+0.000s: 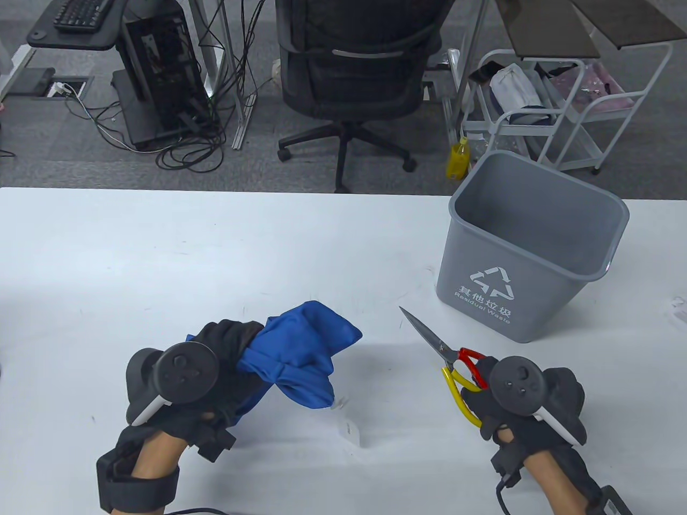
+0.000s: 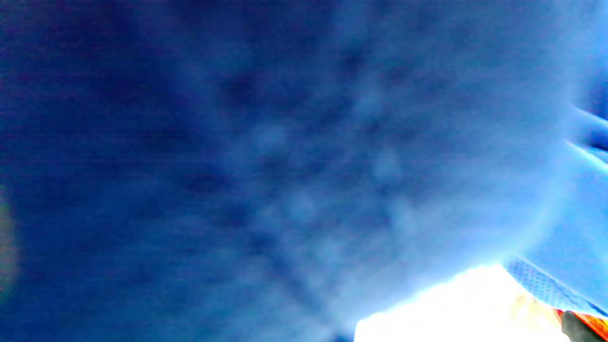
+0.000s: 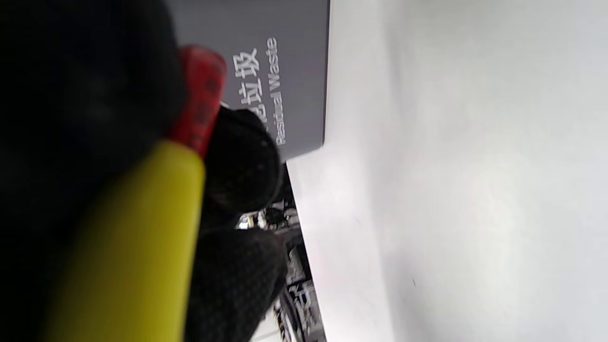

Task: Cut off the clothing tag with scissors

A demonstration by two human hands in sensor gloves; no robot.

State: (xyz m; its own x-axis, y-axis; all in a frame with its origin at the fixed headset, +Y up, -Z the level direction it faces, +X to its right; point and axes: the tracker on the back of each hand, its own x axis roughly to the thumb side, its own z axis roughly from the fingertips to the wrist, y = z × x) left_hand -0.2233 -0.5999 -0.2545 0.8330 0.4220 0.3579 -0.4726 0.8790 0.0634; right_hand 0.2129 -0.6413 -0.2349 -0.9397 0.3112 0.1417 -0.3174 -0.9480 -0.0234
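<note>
On the white desk (image 1: 214, 257) there are two gloved hands, one bunched blue fabric garment (image 1: 300, 357), one small white paper tag (image 1: 350, 431), one pair of scissors with steel blades and one red and one yellow handle loop (image 1: 448, 358), and one grey plastic waste bin printed "Residual Waste" (image 1: 528, 247). The left hand (image 1: 209, 370) has its grip clenched around the garment, holding the crumpled blue cloth raised above the desk at the lower left; the left wrist view is filled almost wholly by blurred blue cloth. The tag lies just below the garment's lower corner, white with a small dark print; whether it hangs from the cloth or rests on the desk I cannot tell. The right hand (image 1: 515, 397) has its grip closed on the scissors' handles, the blades together and pointing up and left, well apart from the tag. The bin stands upright behind the scissors.
</note>
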